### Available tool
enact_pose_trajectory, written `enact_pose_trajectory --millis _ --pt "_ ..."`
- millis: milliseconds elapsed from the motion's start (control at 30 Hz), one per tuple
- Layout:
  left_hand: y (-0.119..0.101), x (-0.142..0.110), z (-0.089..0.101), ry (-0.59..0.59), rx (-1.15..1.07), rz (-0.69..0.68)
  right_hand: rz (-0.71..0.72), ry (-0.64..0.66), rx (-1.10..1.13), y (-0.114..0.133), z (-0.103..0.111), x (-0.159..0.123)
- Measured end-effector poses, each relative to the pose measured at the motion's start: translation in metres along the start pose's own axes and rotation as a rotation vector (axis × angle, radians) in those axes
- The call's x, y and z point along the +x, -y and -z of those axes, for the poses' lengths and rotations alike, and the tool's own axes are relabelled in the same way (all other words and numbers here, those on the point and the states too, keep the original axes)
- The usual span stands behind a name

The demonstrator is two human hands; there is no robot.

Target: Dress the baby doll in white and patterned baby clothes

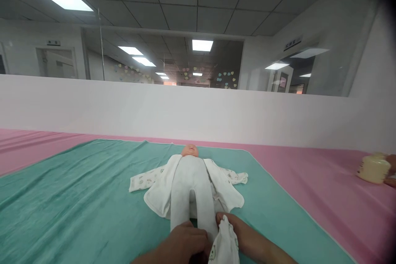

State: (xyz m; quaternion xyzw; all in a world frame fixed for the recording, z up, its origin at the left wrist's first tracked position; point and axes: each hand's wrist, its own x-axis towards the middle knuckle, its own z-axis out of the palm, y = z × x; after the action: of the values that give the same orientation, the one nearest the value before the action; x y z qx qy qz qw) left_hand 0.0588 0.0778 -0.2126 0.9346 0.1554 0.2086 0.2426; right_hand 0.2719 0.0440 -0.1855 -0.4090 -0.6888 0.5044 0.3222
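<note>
A baby doll (189, 150) lies on its back on a green blanket (102, 198), head away from me. It has on a white jacket (161, 198) spread wide at both sides, with printed sleeves (147, 179), and plain white leggings (192, 173). At the lower end of the doll's legs, my left hand (187, 242) is closed, its fingers curled; what they grip is hidden. My right hand (230, 222), beside the doll's leg on the right, pinches a white baby garment (225, 243) with a small animal print. This garment bunches between my two hands, partly out of view.
Beneath the blanket is a pink cover (309, 173). A yellowish container (373, 168) stands at the far right, with a brownish object (391, 169) beside it. Behind the doll rises a low white wall (185, 111) with glass panels above.
</note>
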Motion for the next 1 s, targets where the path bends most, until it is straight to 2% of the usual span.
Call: enact_pose_trajectory --millis 167,267,367,500,567,633,800,1000 --pt "-0.003 0.001 -0.004 -0.015 0.084 0.119 -0.036 -0.010 0.033 0.003 -0.001 -0.002" --pt "-0.016 0.000 0.002 -0.076 0.012 0.144 -0.050 -0.028 0.053 0.003 -0.003 -0.003" --pt "-0.031 -0.003 0.009 -0.170 -0.206 0.202 -0.019 -0.026 0.062 0.002 -0.003 -0.003" --pt "-0.041 -0.004 0.018 -0.364 -0.595 0.483 0.040 0.038 0.067 0.006 -0.004 -0.003" --pt "-0.044 -0.003 0.024 -0.396 -0.776 0.553 0.064 0.073 0.081 0.011 -0.005 -0.002" --pt "-0.045 -0.002 0.032 -0.417 -0.877 0.567 0.070 0.090 0.097 0.018 -0.006 -0.002" --pt "-0.040 -0.008 0.051 -0.535 -0.961 0.581 0.069 0.094 0.115 0.025 -0.007 -0.006" --pt "-0.014 -0.030 0.088 -0.696 -1.053 0.611 0.068 0.023 0.084 0.004 0.010 -0.005"
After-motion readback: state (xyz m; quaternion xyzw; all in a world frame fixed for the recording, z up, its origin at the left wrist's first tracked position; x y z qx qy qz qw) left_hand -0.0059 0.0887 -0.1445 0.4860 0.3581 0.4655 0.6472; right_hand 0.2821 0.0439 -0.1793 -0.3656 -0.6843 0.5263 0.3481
